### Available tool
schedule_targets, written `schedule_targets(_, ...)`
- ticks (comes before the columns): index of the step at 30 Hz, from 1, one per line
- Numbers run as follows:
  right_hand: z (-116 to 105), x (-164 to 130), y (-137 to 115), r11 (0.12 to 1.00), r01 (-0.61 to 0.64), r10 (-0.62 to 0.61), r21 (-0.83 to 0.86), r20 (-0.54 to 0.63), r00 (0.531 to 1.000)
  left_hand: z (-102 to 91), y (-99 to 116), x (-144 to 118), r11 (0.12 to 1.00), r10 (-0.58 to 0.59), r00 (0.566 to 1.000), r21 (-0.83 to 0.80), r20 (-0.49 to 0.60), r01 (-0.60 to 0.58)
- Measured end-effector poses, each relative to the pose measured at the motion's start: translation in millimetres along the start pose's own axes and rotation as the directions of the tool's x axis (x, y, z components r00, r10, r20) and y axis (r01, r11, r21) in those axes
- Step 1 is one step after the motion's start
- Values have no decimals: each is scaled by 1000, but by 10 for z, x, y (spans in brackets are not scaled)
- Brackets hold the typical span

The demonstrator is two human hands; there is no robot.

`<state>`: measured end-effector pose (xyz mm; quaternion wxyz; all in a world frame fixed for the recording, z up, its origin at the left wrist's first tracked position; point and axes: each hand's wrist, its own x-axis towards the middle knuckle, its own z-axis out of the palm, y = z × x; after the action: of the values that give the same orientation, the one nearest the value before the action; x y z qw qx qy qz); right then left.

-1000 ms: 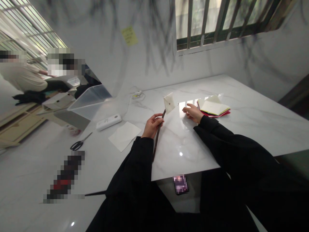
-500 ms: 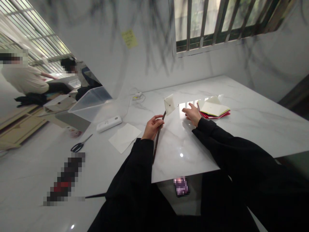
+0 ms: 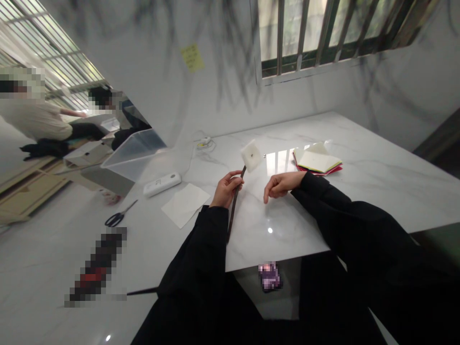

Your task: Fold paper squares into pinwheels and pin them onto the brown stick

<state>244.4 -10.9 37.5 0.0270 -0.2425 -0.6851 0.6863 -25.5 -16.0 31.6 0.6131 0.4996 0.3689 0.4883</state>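
Note:
My left hand [image 3: 227, 188] is closed around the thin dark brown stick [image 3: 233, 208] of a white paper pinwheel [image 3: 250, 156]. The pinwheel's paper head tops the stick, with a dark dot at its middle; its edges look blurred. Down and to the left, the stick's lower end comes close to my black sleeve. To the right of the stick, my right hand [image 3: 282, 186] hovers over the marble-patterned table [image 3: 251, 249], back of the hand up. Its index finger points down and the others bend loosely, with nothing visible in them.
A stack of coloured paper [image 3: 318, 160] lies right of the hands. White sheets [image 3: 185, 205], a white oblong device [image 3: 162, 184] and scissors [image 3: 120, 215] lie left. A clear plastic bin [image 3: 134, 153] stands further back, beyond which two people sit. A small cabled item [image 3: 205, 141] is by the wall.
My right hand has come down and nearer to me, away from beside the paper stack, its fingers now pointing down. The pinwheel's head has turned and blurred; my left hand stays put.

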Motion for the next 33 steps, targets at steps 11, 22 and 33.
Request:
schedule_targets(11,47,269,68,995,95,-97,-33,-565,820,-13,21,8,993,-69,996,-104,-48,64)
schedule_targets(22,457,583,-106,964,258,-249,-55,-517,819,210,-92,45,997,-21,999,-70,-31,19)
schedule_targets(33,476,579,-74,948,225,-154,223,-298,942,179,-137,437,948,-74,990,-318,-123,32)
